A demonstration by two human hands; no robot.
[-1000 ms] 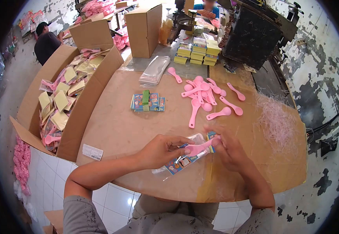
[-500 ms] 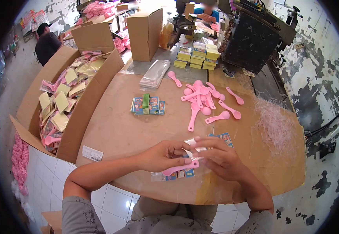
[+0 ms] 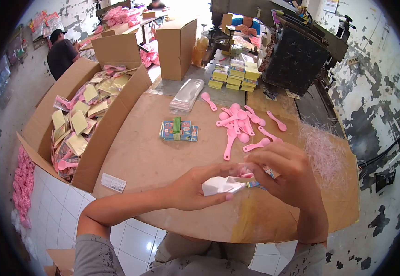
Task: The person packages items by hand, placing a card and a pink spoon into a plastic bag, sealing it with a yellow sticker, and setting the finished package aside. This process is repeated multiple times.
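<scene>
In front of my body, both hands are at a clear plastic bag [image 3: 223, 185] that shines white with glare. My left hand [image 3: 195, 186] grips its left side, thumb below and fingers above. My right hand [image 3: 285, 172] has its fingers closed at the bag's right end. Something pink, apparently part of a spoon, shows between the fingertips. Partly behind my right hand lies a blue printed card [image 3: 254, 184]. Beyond the hands is a loose pile of pink spoons [image 3: 237, 120]. A stack of blue cards [image 3: 168, 130] with a green band sits to the left.
A large open carton [image 3: 110, 133] of packed bags stands on the left. Flat clear bags [image 3: 187, 95], an upright cardboard box [image 3: 174, 50] and yellow-edged card stacks [image 3: 235, 73] are at the back. Pink shredded strands [image 3: 326, 154] lie right, near a black machine [image 3: 292, 57]. Two people sit farther off.
The bag has turned so that the spoon and card seen in it before are mostly hidden. My right hand has moved up and right, and its fingers have closed at the bag's end.
</scene>
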